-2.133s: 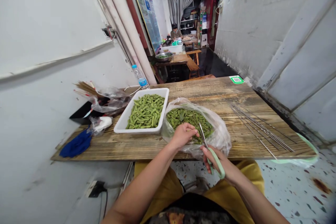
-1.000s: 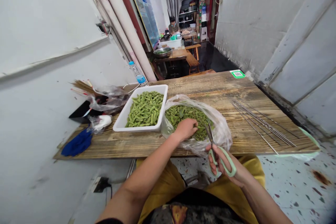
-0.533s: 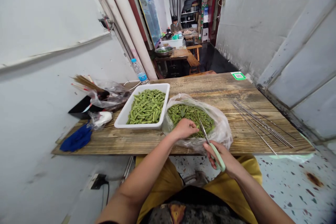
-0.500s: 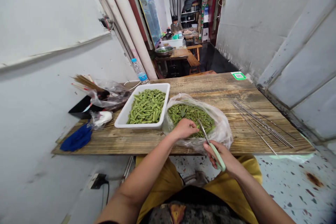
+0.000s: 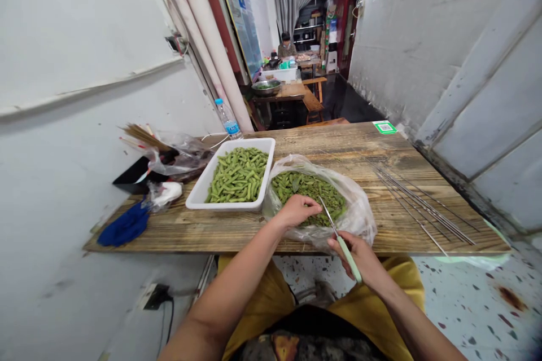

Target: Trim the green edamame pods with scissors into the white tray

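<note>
The left hand (image 5: 296, 211), fingertips together, anything between them unclear, is over knobbly green pods (image 5: 315, 186) in a crinkled plastic bag (image 5: 361, 217); the right hand (image 5: 361, 255) clamps slim, smooth-handled scissors (image 5: 348, 260).

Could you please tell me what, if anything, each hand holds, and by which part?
The right hand holds scissors by the green handle; whether the left hand pinches anything cannot be told.

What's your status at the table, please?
Right hand: green-handled scissors in grip. Left hand: over edamame pods in plastic bag, near blades, hold unclear. Metal skewers right of bag.
</note>
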Demonstrator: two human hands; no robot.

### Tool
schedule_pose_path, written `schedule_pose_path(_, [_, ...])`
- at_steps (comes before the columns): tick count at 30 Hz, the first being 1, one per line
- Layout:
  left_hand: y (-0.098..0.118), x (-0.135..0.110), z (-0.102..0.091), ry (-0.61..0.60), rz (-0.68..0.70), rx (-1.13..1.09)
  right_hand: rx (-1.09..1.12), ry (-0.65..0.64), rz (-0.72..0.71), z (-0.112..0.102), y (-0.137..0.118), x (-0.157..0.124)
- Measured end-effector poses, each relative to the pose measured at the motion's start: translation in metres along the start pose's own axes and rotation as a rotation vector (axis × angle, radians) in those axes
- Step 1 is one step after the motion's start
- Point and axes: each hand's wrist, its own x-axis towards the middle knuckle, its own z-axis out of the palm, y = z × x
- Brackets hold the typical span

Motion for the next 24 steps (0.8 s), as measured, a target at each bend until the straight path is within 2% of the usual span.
schedule_pose_path(4, [-0.004,0.002,0.005,-0.034,-0.166,-0.364,0.152,-0.030,0.013,0.002,-0.004,-0.005])
schedule_pose_path(7, [-0.004,0.003,0.010,-0.005,-0.178,-0.612,0.264,-0.072,0.065,0.004,-0.008,-0.011])
schedule_pose_path(11, [0.002,0.002,0.014,0.085,-0.205,-0.813,0.207,-0.067,0.053,0.007,-0.005,-0.014])
schedule_pose_path(17, [0.005,-0.002,0.019,0.101,-0.278,-0.940,0.164,-0.062,0.008,0.012,-0.008,-0.010])
schedule_pose_path(24, [0.000,-0.007,0.026,0.092,-0.268,-0.904,0.196,-0.048,-0.009,0.015,-0.011,-0.008])
